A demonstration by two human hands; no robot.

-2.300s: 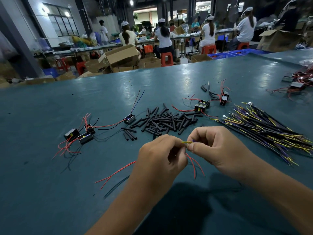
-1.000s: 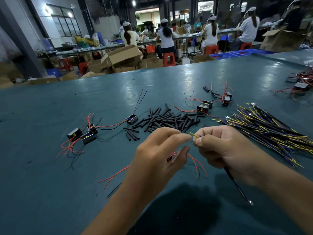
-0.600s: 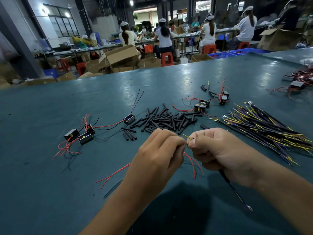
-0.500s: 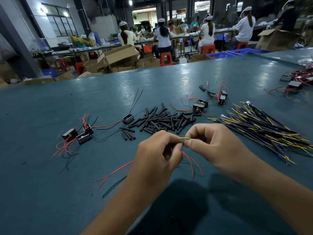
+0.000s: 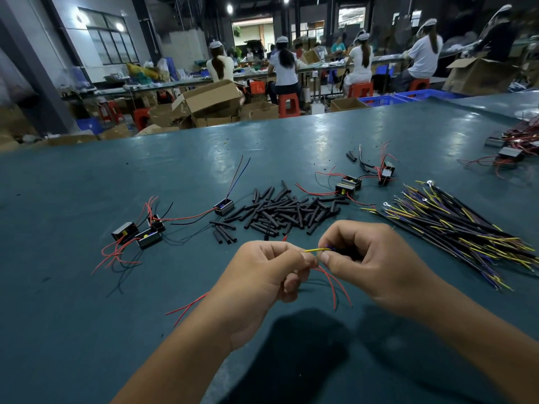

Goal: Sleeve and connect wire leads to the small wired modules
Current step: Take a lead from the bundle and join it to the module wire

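My left hand [image 5: 262, 275] and my right hand [image 5: 370, 258] meet above the teal table [image 5: 73, 301]. A short yellow wire lead [image 5: 318, 250] bridges the fingertips of both hands. My right hand pinches its sleeved end. My left hand's curled fingers grip red module wires [image 5: 335, 284] that hang below; the module itself is hidden in that hand. A heap of black sleeve tubes [image 5: 283, 212] lies just beyond my hands. Small black modules [image 5: 137, 231] with red leads lie at the left.
A bundle of black, yellow and purple leads [image 5: 455, 228] spreads at the right. More modules [image 5: 348, 185] lie behind the tubes, and others at the far right edge [image 5: 510, 150]. Loose red wires [image 5: 186, 306] lie near my left wrist. People sit at benches beyond, with cardboard boxes [image 5: 210, 100].
Both hands stay together at the same spot, working the yellow lead between the fingertips. The lead's long tail that hung below my right hand a second ago is out of sight.
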